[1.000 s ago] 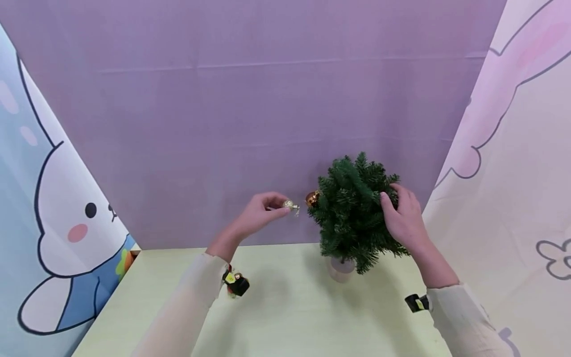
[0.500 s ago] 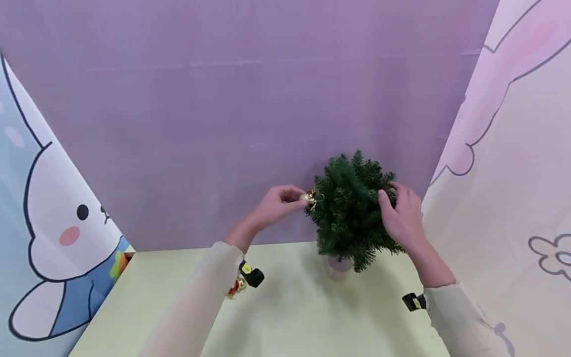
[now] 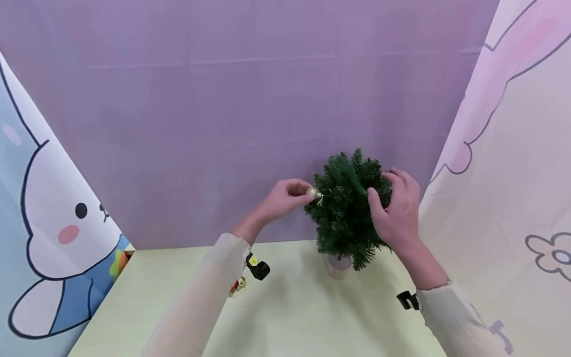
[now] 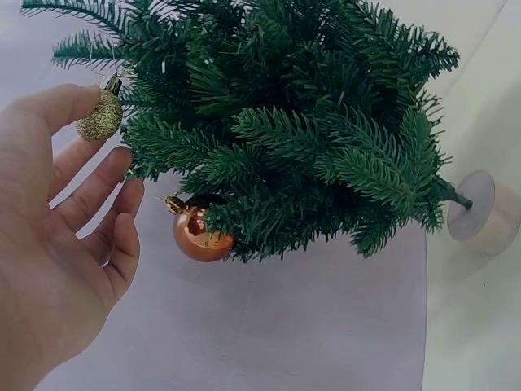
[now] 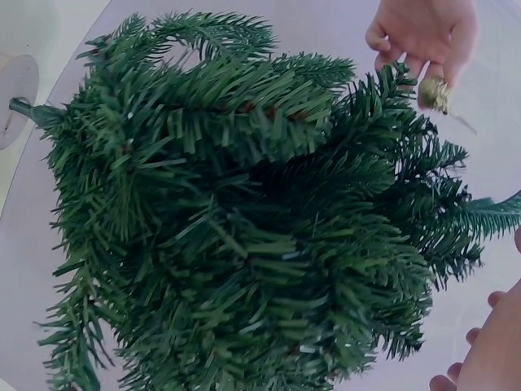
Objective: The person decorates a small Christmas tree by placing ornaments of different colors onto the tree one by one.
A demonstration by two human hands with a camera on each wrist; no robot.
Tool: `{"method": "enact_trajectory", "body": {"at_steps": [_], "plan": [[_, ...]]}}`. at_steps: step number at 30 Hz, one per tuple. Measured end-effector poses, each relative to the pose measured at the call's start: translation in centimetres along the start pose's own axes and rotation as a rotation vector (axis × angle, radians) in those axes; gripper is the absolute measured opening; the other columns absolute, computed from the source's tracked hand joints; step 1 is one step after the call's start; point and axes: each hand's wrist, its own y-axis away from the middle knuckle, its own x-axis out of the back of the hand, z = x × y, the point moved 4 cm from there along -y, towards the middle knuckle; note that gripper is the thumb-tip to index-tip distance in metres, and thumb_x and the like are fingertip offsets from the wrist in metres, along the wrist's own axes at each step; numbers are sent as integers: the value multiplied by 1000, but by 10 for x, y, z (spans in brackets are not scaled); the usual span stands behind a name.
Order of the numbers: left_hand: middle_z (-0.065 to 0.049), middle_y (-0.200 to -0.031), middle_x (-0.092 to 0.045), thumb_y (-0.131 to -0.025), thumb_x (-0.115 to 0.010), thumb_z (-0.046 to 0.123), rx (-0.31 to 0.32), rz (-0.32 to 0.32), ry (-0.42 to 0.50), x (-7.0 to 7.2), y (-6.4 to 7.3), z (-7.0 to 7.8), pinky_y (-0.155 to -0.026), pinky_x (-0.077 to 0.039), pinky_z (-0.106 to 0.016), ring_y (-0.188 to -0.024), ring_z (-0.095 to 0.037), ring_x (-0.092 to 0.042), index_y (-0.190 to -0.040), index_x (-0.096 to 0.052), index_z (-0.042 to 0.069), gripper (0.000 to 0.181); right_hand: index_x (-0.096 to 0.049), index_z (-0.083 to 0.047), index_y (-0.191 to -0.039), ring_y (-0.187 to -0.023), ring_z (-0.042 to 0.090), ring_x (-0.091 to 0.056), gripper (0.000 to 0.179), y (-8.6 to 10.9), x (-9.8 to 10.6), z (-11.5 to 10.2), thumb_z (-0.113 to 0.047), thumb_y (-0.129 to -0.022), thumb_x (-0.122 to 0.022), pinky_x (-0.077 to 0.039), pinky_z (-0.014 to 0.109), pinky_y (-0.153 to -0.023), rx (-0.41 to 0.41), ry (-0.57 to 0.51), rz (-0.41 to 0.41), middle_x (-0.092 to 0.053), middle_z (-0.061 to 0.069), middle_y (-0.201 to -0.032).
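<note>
Pinching the gold ball point(image 3: 312, 192) by its round end, my left hand point(image 3: 283, 199) points the loop point(image 3: 327, 190) rightward at the left side of the tree point(image 3: 347, 215); my right hand point(image 3: 398, 214), fingers parted, stands by the opposite side.

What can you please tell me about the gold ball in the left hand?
The gold ball is round, with a rough, glittery surface, a metallic-looking cap and a thin loop. The left hand pinches it between thumb and finger, off the table beside the tree. In the head view its cap end faces the branches; whether the loop is hooked on, I cannot tell.
</note>
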Motion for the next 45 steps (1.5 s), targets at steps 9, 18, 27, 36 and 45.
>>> {"method": "enact_trajectory", "body": {"at_steps": [9, 18, 27, 36, 45], "plan": [[-6, -100, -66, -93, -68, 22, 11, -19, -9, -2, -4, 1, -73, -50, -32, -89, -20, -60, -118, -66, 8, 29, -53, 4, -128, -132, 36, -35, 41, 0, -11, -9, -24, -98, -54, -27, 55, -106, 53, -76, -30, -44, 21, -140], [-4, -101, -66, -94, -66, 28, 20, -12, -22, 0, -2, 0, -73, -50, -33, -93, -26, -61, -119, -66, 11, 30, -69, -5, -104, -124, 47, -43, 26, 7, -27, -59, -25, -92, -59, -34, 61, -94, 715, 175, 163, -52, 26, -131], [-5, -102, -67, -94, -66, 29, 25, -26, -23, 3, 0, 6, -77, -50, -35, -99, -34, -60, -115, -68, 11, 28, -70, -9, -97, -132, 41, -39, 12, -7, -37, -72, -6, -89, -60, -30, 59, -102, 847, 385, 77, -48, 18, -141], [-6, -103, -67, -96, -63, 26, 23, -88, -10, -2, 3, 9, -86, -50, -40, -102, -32, -61, -113, -68, 8, 26, -72, -9, -84, -134, 38, -38, 10, -4, -40, -69, 0, -85, -67, -29, 58, -102, 852, 453, 122, -47, 17, -143], [-5, -104, -67, -95, -64, 26, 30, -101, -4, -3, 6, 7, -83, -49, -35, -102, -32, -60, -111, -69, 8, 25, -66, -9, -76, -127, 39, -44, 10, 1, -40, -69, -2, -82, -67, -31, 57, -98, 857, 397, 189, -53, 16, -138]]}}
